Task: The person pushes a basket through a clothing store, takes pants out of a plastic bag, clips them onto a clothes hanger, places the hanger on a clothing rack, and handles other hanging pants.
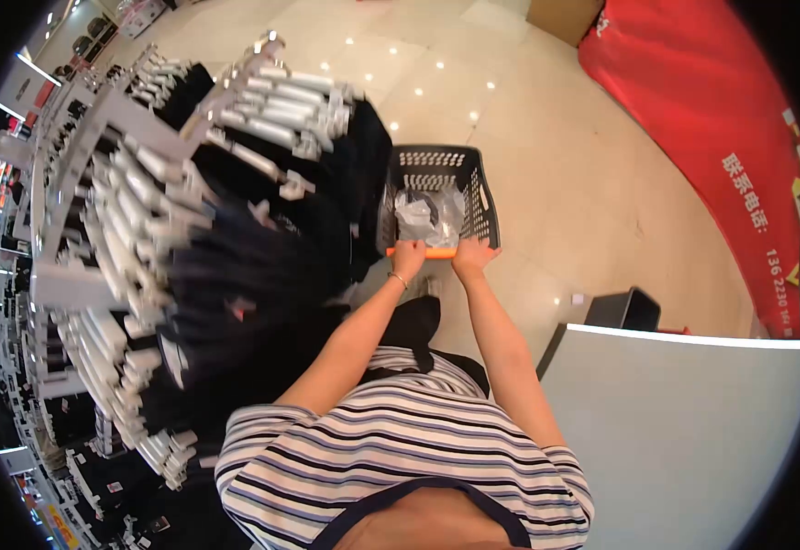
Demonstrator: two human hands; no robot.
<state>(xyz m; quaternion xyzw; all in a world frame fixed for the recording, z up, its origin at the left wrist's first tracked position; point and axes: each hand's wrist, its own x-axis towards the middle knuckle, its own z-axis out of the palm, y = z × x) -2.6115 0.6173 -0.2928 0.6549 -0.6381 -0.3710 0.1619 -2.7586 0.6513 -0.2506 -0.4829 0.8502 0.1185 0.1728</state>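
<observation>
A black basket (490, 203) with perforated walls is in front of me at the upper centre, an orange handle bar (438, 253) along its near edge. My left hand (409, 258) is closed round the left part of the bar, with a thin bracelet at the wrist. Near the bar's right end, my right hand (474, 256) is wrapped over it and the basket's near corner. Inside the basket lie clear and whitish plastic bags (429, 217); what they contain is hard to make out.
Racks of dark clothes (244, 266) on white hangers (276, 115) crowd the left side, close beside the basket. A grey-topped counter (675, 422) stands at the lower right, a black bin (632, 310) behind it. Red cloth (684, 119) with white lettering hangs at the upper right.
</observation>
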